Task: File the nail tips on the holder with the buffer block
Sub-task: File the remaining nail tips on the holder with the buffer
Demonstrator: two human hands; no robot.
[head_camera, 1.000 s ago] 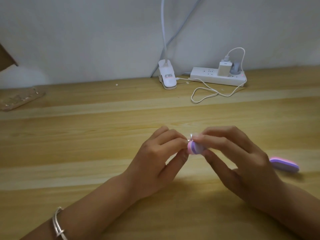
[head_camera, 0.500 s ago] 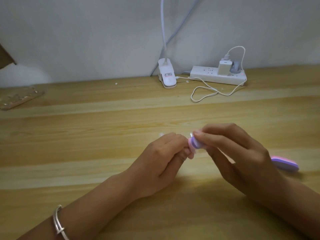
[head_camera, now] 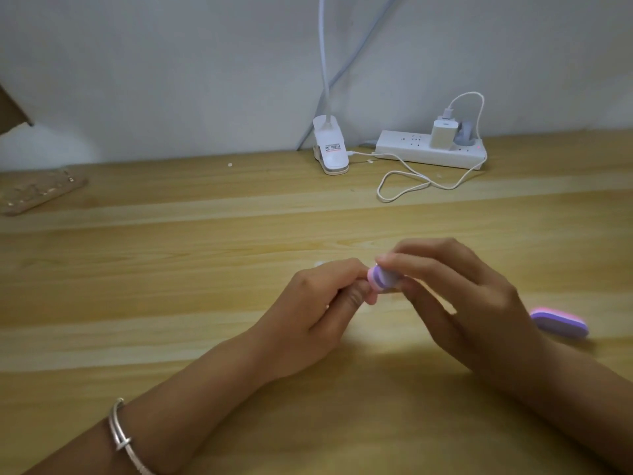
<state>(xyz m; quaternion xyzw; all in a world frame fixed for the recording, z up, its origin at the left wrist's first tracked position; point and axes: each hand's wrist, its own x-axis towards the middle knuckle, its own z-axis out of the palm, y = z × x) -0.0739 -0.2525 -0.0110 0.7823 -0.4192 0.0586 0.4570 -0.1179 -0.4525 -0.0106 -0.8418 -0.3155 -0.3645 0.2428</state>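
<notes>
**Desk:** Nearest the lens?
**Photographer:** A silver bracelet (head_camera: 120, 430) on the left wrist. Beyond it, the left hand (head_camera: 318, 313) pinches what is presumably the nail tip holder, hidden by its fingers. The right hand (head_camera: 472, 303) grips the pink-and-purple buffer block (head_camera: 382, 277) against it.
**Desk:** The risk?
**Photographer:** A hard stroke could flick the tip loose, as the pinch looks slight.
**Desk:** Any writing?
**Photographer:** The lamp clip (head_camera: 330, 149) by the wall carries a label, but it is unreadable.

The tabletop (head_camera: 171, 269) is shown as smooth pale wood, the buffer block (head_camera: 382, 278) as matt and foam-like, the power strip (head_camera: 404, 150) and lamp clip (head_camera: 330, 149) at the far edge as white plastic, the bracelet (head_camera: 118, 430) as polished metal.
</notes>
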